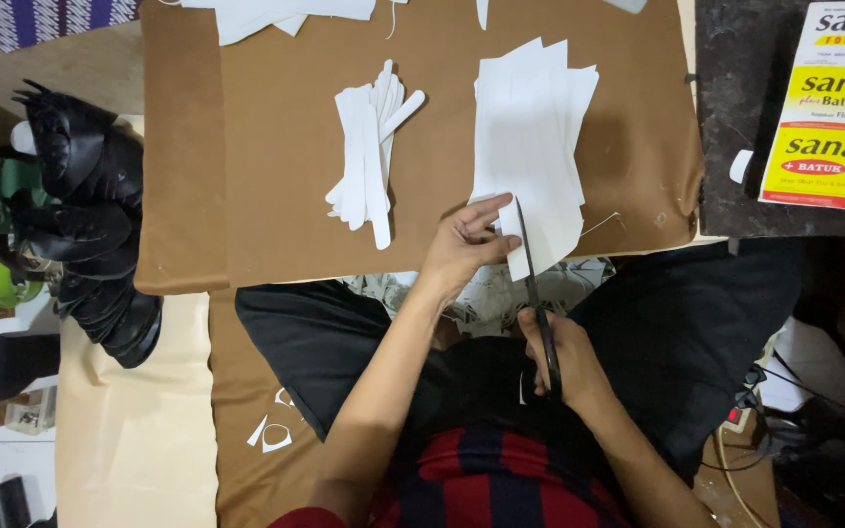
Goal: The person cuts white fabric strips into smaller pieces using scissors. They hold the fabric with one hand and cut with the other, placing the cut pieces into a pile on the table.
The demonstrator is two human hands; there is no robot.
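left hand [462, 244] pinning white sheet [530, 147], right hand [564, 357] gripping scissors [532, 284]

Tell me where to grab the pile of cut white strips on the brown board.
Probably pinch the strips across their near ends, coming from the person's side. They lie lengthwise, fanned at the far end but bunched nearer, left of the left hand and clear of the paper stack.

A bundle of narrow white strips [372, 156] lies on the brown board [266, 196], well apart from the black gloves [85, 215] heaped at its left edge. A yellow and red printed box [833, 108] sits on the dark surface [726, 117] to the right. Small white offcuts [271, 435] lie low on the brown cloth.
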